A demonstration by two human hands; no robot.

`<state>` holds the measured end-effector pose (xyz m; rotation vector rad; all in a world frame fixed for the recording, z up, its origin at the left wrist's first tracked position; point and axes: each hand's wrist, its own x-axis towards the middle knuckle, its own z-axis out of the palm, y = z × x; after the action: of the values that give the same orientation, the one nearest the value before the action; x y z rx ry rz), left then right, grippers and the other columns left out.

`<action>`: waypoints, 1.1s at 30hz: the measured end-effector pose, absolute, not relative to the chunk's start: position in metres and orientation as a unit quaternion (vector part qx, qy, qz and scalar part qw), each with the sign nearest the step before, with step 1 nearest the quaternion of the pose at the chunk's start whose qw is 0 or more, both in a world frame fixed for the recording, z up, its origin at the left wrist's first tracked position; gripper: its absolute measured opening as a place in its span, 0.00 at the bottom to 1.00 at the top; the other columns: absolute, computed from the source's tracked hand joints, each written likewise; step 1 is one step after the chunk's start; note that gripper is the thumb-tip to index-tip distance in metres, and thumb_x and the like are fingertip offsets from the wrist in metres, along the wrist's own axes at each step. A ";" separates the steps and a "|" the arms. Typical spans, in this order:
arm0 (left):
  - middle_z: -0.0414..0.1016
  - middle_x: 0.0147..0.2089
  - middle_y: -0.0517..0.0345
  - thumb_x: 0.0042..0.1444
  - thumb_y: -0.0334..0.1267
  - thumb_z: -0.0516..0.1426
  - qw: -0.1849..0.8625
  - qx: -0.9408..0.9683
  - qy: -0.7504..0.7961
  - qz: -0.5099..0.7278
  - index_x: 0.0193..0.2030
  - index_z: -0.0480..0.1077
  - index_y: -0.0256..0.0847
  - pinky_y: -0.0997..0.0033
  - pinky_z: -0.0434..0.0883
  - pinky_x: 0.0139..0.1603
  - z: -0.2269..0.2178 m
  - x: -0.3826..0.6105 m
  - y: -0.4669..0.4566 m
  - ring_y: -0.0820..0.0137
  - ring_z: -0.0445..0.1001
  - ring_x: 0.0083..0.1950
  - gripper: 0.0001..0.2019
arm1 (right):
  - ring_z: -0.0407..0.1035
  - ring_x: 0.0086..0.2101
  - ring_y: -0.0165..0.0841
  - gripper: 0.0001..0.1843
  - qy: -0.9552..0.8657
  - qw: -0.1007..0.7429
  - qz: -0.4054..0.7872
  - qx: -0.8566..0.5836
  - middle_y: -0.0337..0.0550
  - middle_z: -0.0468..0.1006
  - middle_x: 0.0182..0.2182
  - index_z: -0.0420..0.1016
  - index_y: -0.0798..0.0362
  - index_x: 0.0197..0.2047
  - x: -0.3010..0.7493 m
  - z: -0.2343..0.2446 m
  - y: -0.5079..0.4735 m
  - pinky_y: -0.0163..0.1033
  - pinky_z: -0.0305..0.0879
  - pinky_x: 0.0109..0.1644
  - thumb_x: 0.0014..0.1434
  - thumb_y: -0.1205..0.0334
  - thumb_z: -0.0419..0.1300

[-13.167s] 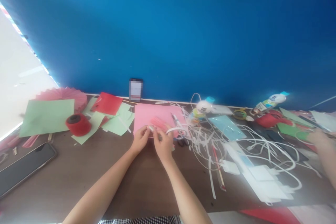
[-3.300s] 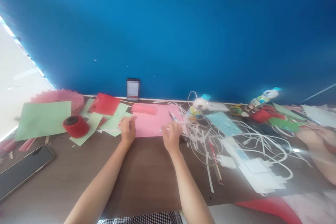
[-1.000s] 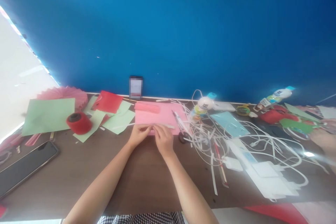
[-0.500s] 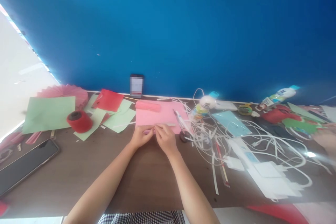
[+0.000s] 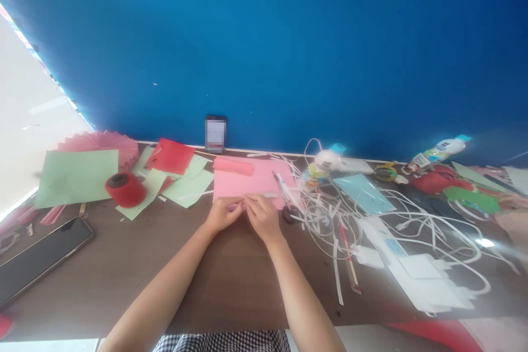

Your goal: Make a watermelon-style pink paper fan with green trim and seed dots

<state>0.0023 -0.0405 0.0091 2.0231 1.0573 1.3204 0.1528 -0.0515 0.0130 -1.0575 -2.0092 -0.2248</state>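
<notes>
My left hand (image 5: 221, 214) and my right hand (image 5: 260, 215) meet at the near edge of a pink paper sheet (image 5: 251, 181) on the brown table (image 5: 231, 280). Both hands pinch with closed fingers on a thin white paper strip (image 5: 264, 195) that runs to the right along the sheet's edge. A folded pink paper piece (image 5: 233, 165) lies at the far side of the sheet. Scissors (image 5: 284, 198) rest just right of my right hand.
Green sheets (image 5: 76, 176), red paper (image 5: 171, 157), a red tape roll (image 5: 125, 188) and a pink fan (image 5: 103, 146) lie left. A phone (image 5: 39, 258) lies near left. White strips and cables (image 5: 371, 220), glue bottles (image 5: 325, 162) and another person's hand (image 5: 513, 220) fill the right.
My hands, apart 3.3 s ago, have come together at the pink sheet's near edge on the white strip. Over the last second they barely move.
</notes>
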 end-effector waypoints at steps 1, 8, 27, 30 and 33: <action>0.76 0.28 0.58 0.53 0.35 0.51 0.249 0.745 0.388 0.482 0.30 0.75 0.38 0.76 0.68 0.31 0.009 0.002 -0.041 0.70 0.72 0.28 0.11 | 0.70 0.36 0.33 0.12 -0.800 0.417 -0.092 -0.422 0.46 0.76 0.34 0.73 0.53 0.41 0.152 0.013 -0.052 0.39 0.67 0.39 0.57 0.70 0.52; 0.74 0.25 0.60 0.54 0.35 0.50 0.275 0.737 0.396 0.473 0.28 0.74 0.37 0.76 0.68 0.30 0.010 0.002 -0.041 0.71 0.71 0.28 0.12 | 0.70 0.34 0.32 0.10 -0.778 0.442 -0.109 -0.432 0.45 0.76 0.32 0.74 0.54 0.39 0.147 0.011 -0.051 0.37 0.67 0.37 0.57 0.70 0.52; 0.78 0.36 0.55 0.52 0.38 0.53 0.405 0.651 0.407 0.497 0.37 0.75 0.40 0.67 0.73 0.38 0.006 0.005 -0.039 0.64 0.75 0.39 0.11 | 0.71 0.31 0.32 0.09 -0.667 0.555 0.009 -0.497 0.45 0.75 0.29 0.75 0.53 0.32 0.144 0.015 -0.049 0.39 0.69 0.36 0.54 0.66 0.53; 0.78 0.33 0.52 0.50 0.39 0.55 0.454 0.594 0.418 0.516 0.32 0.75 0.37 0.64 0.72 0.42 0.007 0.001 -0.034 0.62 0.76 0.38 0.10 | 0.71 0.30 0.34 0.07 -0.559 0.612 0.074 -0.554 0.45 0.76 0.27 0.74 0.56 0.29 0.156 0.018 -0.043 0.40 0.70 0.34 0.51 0.64 0.55; 0.78 0.32 0.49 0.49 0.41 0.57 0.526 0.490 0.409 0.562 0.29 0.74 0.34 0.61 0.72 0.44 0.008 -0.007 -0.026 0.61 0.76 0.36 0.11 | 0.70 0.23 0.32 0.08 -0.392 0.683 0.166 -0.593 0.40 0.73 0.19 0.72 0.59 0.31 0.182 0.019 -0.034 0.40 0.70 0.30 0.49 0.64 0.56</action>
<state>-0.0074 -0.0264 0.0083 1.1723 0.9772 1.3426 0.1815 -0.0338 0.0192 -1.3300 -0.8786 0.3723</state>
